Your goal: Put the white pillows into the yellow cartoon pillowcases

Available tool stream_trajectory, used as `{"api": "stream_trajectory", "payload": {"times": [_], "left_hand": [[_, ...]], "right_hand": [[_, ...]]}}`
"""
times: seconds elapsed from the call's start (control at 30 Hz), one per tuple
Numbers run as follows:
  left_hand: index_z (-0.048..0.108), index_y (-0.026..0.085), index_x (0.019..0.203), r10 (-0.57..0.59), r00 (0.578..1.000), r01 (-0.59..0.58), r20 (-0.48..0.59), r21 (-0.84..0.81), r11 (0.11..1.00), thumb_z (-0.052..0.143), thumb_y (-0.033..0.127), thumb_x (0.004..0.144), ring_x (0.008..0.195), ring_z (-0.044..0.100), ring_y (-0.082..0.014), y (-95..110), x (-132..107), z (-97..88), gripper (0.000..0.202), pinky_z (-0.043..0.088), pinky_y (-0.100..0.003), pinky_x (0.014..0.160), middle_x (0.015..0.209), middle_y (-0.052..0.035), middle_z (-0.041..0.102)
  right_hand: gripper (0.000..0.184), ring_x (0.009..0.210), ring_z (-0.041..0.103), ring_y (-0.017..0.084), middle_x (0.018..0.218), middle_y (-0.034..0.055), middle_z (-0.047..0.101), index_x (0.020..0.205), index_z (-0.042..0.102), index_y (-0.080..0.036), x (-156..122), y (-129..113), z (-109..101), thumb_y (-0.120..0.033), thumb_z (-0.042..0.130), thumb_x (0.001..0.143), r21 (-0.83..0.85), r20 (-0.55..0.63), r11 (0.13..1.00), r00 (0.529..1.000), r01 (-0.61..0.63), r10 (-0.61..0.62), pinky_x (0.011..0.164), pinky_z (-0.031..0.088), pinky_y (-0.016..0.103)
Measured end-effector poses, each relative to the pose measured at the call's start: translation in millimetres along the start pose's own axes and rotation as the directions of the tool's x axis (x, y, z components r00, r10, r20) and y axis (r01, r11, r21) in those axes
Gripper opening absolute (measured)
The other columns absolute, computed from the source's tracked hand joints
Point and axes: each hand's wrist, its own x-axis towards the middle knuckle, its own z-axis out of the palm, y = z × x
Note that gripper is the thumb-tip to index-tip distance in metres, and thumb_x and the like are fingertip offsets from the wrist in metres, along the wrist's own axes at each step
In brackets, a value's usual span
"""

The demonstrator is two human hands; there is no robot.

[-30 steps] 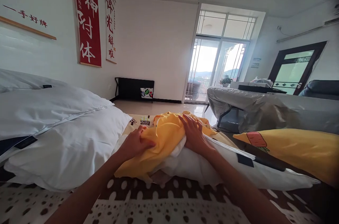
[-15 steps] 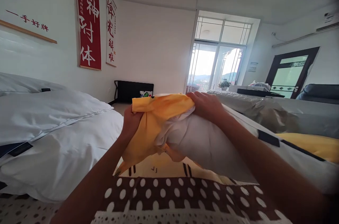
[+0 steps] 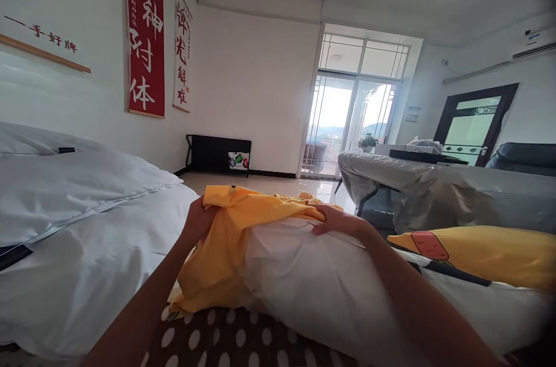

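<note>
A yellow pillowcase (image 3: 217, 268) is partly drawn over a white pillow (image 3: 299, 263) in front of me. My left hand (image 3: 200, 219) grips the pillowcase near its upper left corner, with the fingers largely hidden behind the cloth. My right hand (image 3: 339, 220) is closed on the pillowcase's edge where it meets the white pillow. Much of the pillow is bare toward me and to the right, and the case hangs loose on the left. Beneath them lies a brown cloth with white dots (image 3: 238, 338).
White bedding (image 3: 108, 222) is heaped on the left. At right lie a yellow pillow (image 3: 490, 245) and white bedding with dark bands. Behind stand a plastic-covered table (image 3: 434, 182) and a black folded item (image 3: 212, 153) by the wall.
Both hands have come lower with the pillowcase and pillow. The white pillow now lies more toward me, covering the cloth's printed part. The yellow pillow at right shows more.
</note>
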Motion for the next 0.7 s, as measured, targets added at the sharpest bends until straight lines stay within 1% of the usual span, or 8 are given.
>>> {"api": "stream_trajectory", "payload": {"times": [0.1,0.2,0.27,0.3,0.4,0.5,0.6,0.7], "left_hand": [[0.060,0.015,0.088,0.005,0.987,-0.010,0.162,0.028,1.000,0.060,0.039,0.069,0.079,0.060,-0.0207,-1,9,8.4,0.031,0.047,-0.028,0.066,0.082,-0.0027,0.064],[0.057,0.016,0.097,0.013,0.965,-0.024,0.261,0.039,0.999,0.061,0.033,0.064,0.087,0.061,-0.0231,-2,15,21.6,0.037,0.049,-0.031,0.073,0.092,-0.0045,0.065],[0.053,0.017,0.106,-0.053,0.962,0.047,0.268,0.029,0.998,0.063,0.033,0.060,0.095,0.062,-0.0256,-5,19,27.4,0.049,0.051,-0.033,0.075,0.102,-0.0077,0.065],[0.051,0.017,0.111,-0.120,0.948,0.124,0.294,0.006,0.992,0.065,0.035,0.060,0.098,0.062,-0.0267,-7,19,28.6,0.056,0.051,-0.034,0.076,0.109,-0.0099,0.064],[0.051,0.016,0.116,-0.310,0.802,0.388,0.511,-0.050,0.920,0.068,0.045,0.061,0.100,0.063,-0.0279,-14,14,27.6,0.064,0.052,-0.035,0.078,0.115,-0.0137,0.064],[0.060,0.017,0.103,-0.357,0.666,0.494,0.655,-0.028,0.869,0.066,0.042,0.067,0.092,0.066,-0.0272,-11,2,26.4,0.045,0.052,-0.034,0.076,0.100,-0.0091,0.070],[0.060,0.017,0.097,-0.298,0.778,0.407,0.552,-0.082,0.910,0.063,0.028,0.062,0.084,0.065,-0.0259,5,-6,28.9,0.037,0.051,-0.032,0.069,0.091,-0.0051,0.070],[0.057,0.017,0.084,-0.141,0.930,0.189,0.338,-0.114,0.975,0.057,0.020,0.059,0.067,0.058,-0.0172,27,-6,31.7,0.025,0.045,-0.024,0.056,0.073,0.0019,0.061]], "right_hand": [[0.027,0.080,0.062,0.022,0.084,0.0028,0.068,0.087,0.068,-0.017,-1,0,-35,-0.038,0.060,0.073,-0.032,-0.246,0.999,0.969,-0.036,0.027,0.070,0.047,0.030],[0.024,0.081,0.062,0.021,0.091,0.0045,0.069,0.093,0.068,-0.020,-3,-1,-41,-0.025,0.050,0.078,-0.304,-0.671,0.941,0.734,-0.149,-0.101,0.070,0.044,0.030],[0.031,0.086,0.062,0.020,0.100,0.0057,0.069,0.106,0.065,-0.021,-5,-2,-31,-0.020,0.045,0.082,-0.446,-0.763,0.870,0.597,-0.209,-0.248,0.071,0.043,0.029],[0.032,0.087,0.062,0.020,0.099,0.0061,0.068,0.108,0.064,-0.021,-6,-2,-24,-0.019,0.044,0.083,-0.506,-0.758,0.833,0.576,-0.225,-0.306,0.071,0.043,0.028],[0.024,0.079,0.059,0.020,0.081,0.0070,0.067,0.092,0.067,-0.019,-9,1,-11,-0.022,0.045,0.083,-0.572,-0.776,0.748,0.517,-0.338,-0.360,0.069,0.040,0.028],[0.022,0.070,0.054,0.019,0.075,0.0075,0.063,0.070,0.063,-0.018,-11,5,-15,-0.022,0.043,0.078,-0.468,-0.849,0.773,0.461,-0.429,-0.258,0.061,0.035,0.028],[0.020,0.054,0.044,0.015,0.055,0.0033,0.051,0.052,0.050,-0.019,-19,10,-29,-0.022,0.043,0.071,-0.233,-0.828,0.925,0.560,-0.301,-0.025,0.053,0.028,0.027],[0.017,0.048,0.037,0.013,0.047,-0.0007,0.040,0.054,0.048,-0.019,-30,12,-44,-0.026,0.043,0.068,0.173,-0.847,0.984,0.504,-0.036,0.167,0.049,0.027,0.026]]}}
